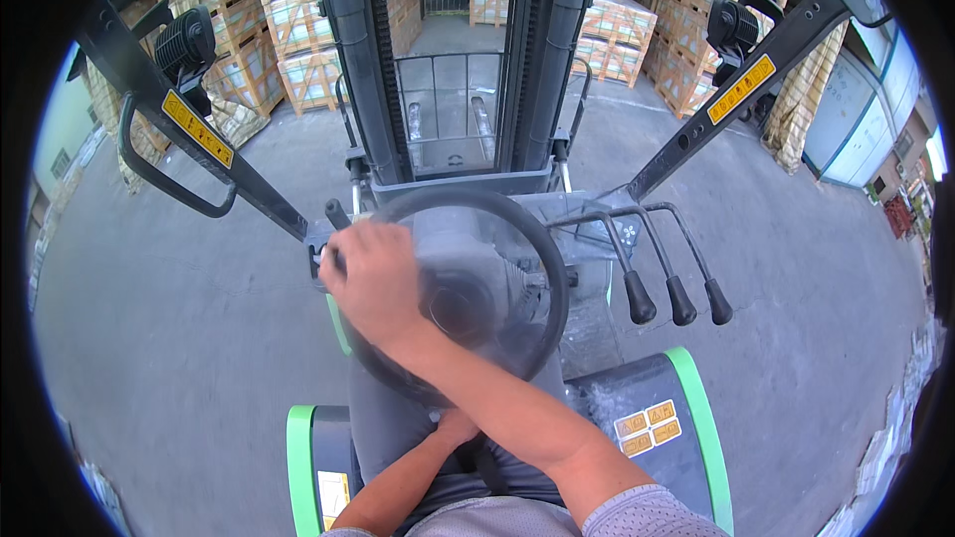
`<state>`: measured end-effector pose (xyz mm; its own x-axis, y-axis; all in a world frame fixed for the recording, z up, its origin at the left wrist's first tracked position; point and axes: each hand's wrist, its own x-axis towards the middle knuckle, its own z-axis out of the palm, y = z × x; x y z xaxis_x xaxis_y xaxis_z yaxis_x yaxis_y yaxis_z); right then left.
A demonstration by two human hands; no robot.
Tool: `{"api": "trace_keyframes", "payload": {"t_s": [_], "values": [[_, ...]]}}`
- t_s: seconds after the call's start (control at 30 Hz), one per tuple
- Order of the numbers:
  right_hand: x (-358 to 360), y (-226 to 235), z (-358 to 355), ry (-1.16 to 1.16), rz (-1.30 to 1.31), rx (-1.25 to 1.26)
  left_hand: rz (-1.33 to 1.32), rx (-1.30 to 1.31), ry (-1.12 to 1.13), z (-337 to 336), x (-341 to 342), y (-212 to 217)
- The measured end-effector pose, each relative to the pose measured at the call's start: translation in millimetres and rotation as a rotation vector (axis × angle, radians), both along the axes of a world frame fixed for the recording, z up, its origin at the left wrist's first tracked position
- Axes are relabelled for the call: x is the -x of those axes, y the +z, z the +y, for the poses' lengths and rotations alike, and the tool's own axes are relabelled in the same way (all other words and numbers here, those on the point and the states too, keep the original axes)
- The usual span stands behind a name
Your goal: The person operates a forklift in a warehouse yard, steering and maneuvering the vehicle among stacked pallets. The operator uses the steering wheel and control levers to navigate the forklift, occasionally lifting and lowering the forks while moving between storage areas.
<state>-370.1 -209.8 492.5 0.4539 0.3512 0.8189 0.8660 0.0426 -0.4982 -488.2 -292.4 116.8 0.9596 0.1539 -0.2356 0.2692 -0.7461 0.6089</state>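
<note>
"Right grip (373, 278) is over the left side of the steering wheel (559, 288), fingers bent but blurry — can't tell if they're really clamped on it."

"And the other one?"

"Left hand (458, 426) is low, by the bottom of the wheel, partly tucked behind the right forearm (487, 393) — no clue if it's spread or closed."

"Where's the wheel sitting, then?"

"Right in front of the driver, tbh, between them and the dark mast (542, 70), with three black-knobbed levers (680, 300) off to its right."
</note>
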Motion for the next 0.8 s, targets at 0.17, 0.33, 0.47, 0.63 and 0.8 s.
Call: {"api": "trace_keyframes", "payload": {"t_s": [0.17,0.33,0.47,0.63,0.8], "values": [[58,-50,-19,0.16,-0.017,0.1,0.028,0.024,-0.007,23,9,13],[57,-89,-148,0.078,-0.031,0.21,0.066,0.026,-0.012,23,-1,33],[0,-78,-195,-0.272,0.03,0.219,-0.194,-0.108,0.011,39,-9,45],[-71,-30,-118,-0.518,0.239,0.029,-0.232,0.504,0.394,91,3,75],[-91,6,-47,-0.348,0.118,0.045,-0.631,0.888,0.774,169,12,148]]}}
